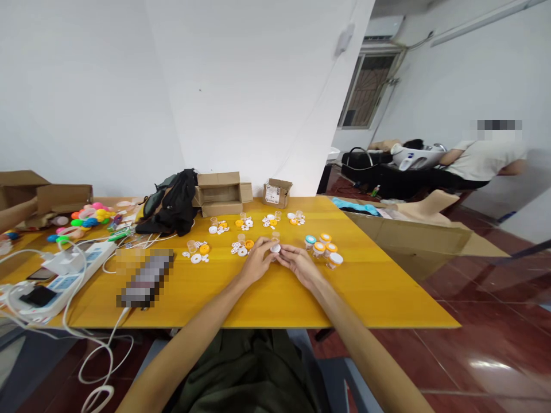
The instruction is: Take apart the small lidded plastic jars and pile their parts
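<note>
My left hand (257, 259) and my right hand (299, 264) meet over the middle of the yellow table (267, 298). Both pinch a small white round part (275, 248) between their fingertips. Just right of my right hand stand several small clear jars with orange, white and teal lids (323, 249). Beyond my hands lie little groups of white and orange lids and clear cups (243, 248), with further such groups (270, 221) behind them.
Open cardboard boxes (221, 194) and a black bag (172, 203) sit at the table's far side. Bright plastic toys (88, 218), a white power strip (71, 269) and cables lie at the left. A person in white (486, 160) sits at the far right.
</note>
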{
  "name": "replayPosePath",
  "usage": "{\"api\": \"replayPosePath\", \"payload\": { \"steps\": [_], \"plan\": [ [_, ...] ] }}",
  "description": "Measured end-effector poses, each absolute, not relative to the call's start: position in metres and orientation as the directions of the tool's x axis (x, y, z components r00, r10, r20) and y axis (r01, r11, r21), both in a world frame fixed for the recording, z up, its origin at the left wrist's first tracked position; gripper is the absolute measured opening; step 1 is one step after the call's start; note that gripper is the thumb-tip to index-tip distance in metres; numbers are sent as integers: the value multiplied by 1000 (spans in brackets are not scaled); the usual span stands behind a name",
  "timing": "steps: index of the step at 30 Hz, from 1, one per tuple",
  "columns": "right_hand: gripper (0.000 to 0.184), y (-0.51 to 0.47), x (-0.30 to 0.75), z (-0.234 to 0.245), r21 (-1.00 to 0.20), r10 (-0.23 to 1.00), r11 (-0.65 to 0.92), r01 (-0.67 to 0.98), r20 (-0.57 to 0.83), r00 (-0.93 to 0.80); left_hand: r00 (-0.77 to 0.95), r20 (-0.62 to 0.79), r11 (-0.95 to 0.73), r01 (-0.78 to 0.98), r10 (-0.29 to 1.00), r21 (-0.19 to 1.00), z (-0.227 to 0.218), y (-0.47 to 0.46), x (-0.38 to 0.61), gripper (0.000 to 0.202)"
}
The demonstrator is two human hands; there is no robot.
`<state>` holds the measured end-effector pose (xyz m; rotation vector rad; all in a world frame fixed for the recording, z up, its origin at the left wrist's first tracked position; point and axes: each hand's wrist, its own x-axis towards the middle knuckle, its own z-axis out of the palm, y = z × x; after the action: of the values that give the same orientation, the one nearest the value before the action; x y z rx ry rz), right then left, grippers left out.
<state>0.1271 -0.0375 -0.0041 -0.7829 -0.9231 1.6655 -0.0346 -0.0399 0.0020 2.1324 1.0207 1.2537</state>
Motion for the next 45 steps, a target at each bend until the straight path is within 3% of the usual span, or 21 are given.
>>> {"api": "replayPosePath", "payload": {
  "steps": [22, 34, 41, 45],
  "plan": [
    [13, -39, 128, 0, -884, 966, -146, -445, -32, -255, 299, 553, -627, 309, 778, 715, 2, -39, -35, 26],
    [19, -36, 126, -6, -874, 984, -123, -469, -46, -174, 243, 478, -524, 183, 844, 832, -4, -35, -36, 25],
    [32, -39, 125, -5, -924, 996, -30, -380, 4, -88, 268, 403, -427, 36, 875, 904, -1, -35, -36, 28],
    [33, -35, 128, -7, -971, 995, 101, -218, 101, 10, 251, 374, -388, 9, 893, 922, 1, -34, -37, 25]
  ]
}}
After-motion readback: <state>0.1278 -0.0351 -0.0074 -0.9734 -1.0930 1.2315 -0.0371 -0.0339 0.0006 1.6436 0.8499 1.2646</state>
